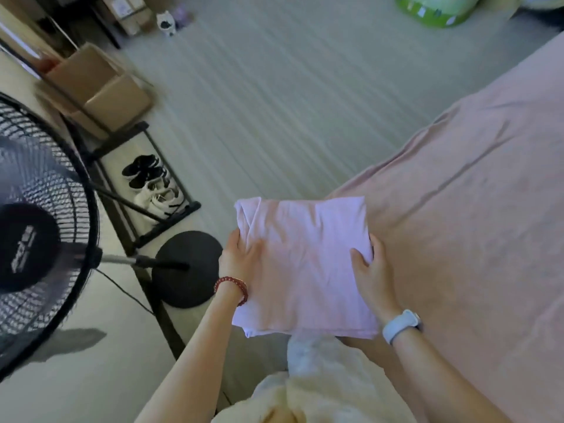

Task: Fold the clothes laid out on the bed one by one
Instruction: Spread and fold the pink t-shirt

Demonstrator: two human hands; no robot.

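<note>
1. The bed point(476, 209), under a pink sheet, fills the right half of the frame, its corner reaching down toward lower centre.
2. A standing fan point(39, 227) takes up the left edge, its round base point(186, 268) just left of the hands; a shoe rack point(152, 184) stands above that base.
3. The folded pink garment point(305, 264) sits in the lower centre, a neat rectangle held flat at the bed's corner, its left part overhanging the floor. Whether it rests on the sheet or is carried just above it is hard to tell.
4. The left hand point(241, 257) grips the garment's left edge, thumb on top and fingers curled beneath.
5. The right hand point(370, 270) grips the right edge in the same way.
6. To finish this step well, I judge both hands should keep the rectangle level and evenly tensioned, so the layers do not slide apart, then set it down squarely on the sheet before letting go.
</note>
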